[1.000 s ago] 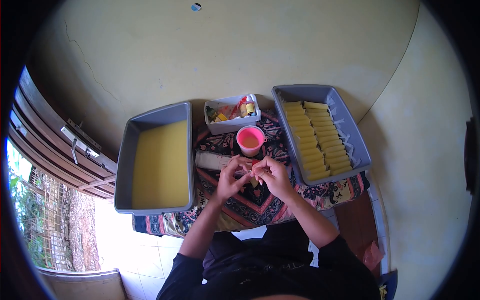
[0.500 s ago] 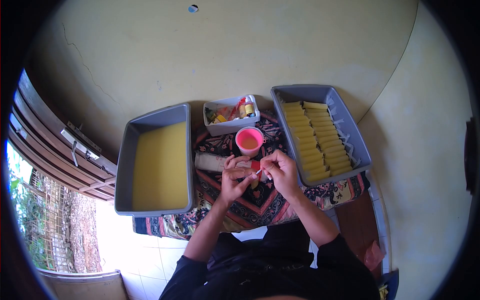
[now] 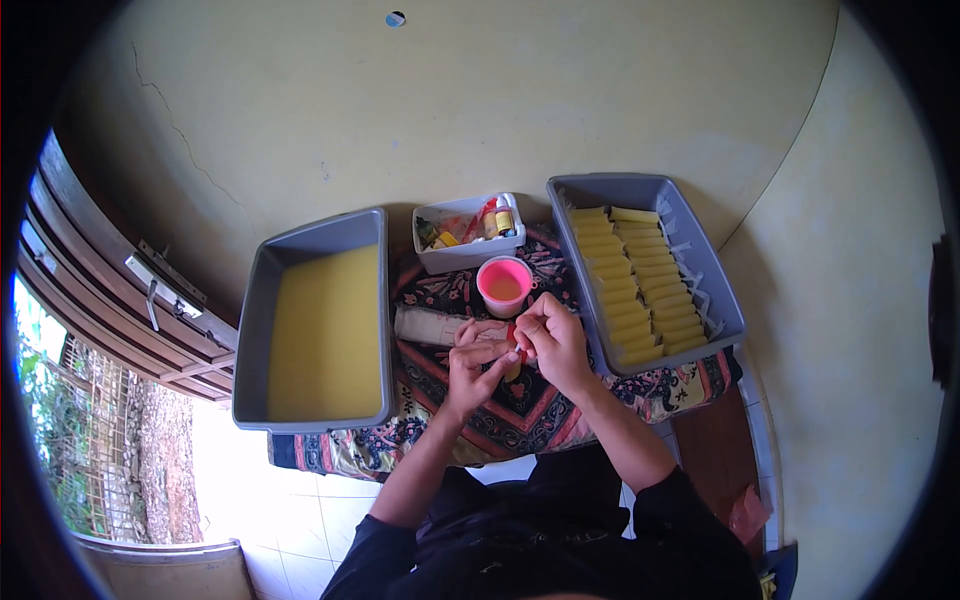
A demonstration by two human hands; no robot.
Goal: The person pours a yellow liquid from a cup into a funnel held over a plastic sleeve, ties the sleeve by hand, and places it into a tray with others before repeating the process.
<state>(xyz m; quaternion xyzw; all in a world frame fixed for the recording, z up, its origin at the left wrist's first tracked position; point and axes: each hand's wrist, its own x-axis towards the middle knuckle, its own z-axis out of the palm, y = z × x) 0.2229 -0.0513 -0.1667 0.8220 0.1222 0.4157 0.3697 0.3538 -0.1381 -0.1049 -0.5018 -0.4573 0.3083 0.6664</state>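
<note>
The pale wall [image 3: 480, 110] closes off the far side. In front of it stands a table under a patterned cloth [image 3: 530, 400], which drapes over the near edge, below the forearms. Two grey tubs bound the working space. The left tub [image 3: 262, 330] holds a flat yellow layer [image 3: 330, 330]; its near wall reaches to about the table's near edge. The right tub [image 3: 580, 265] sits slightly turned, with two rows of yellow rolls [image 3: 655, 280] inside. Between the tubs, at the far side, a white box [image 3: 470, 258] of small bottles and packets limits reach. Cloth shows between the left tub and the left hand [image 3: 478, 370]; the right hand [image 3: 555, 345] has less room, near the right tub's wall. A long white pack [image 3: 428, 326] lies just left of the hands' far side, and a pink-lined cup [image 3: 497, 305] stands just beyond them. Smallest is a pale bit [image 3: 518, 351], between the two hands, pinched by the thumb and fingers of each.
</note>
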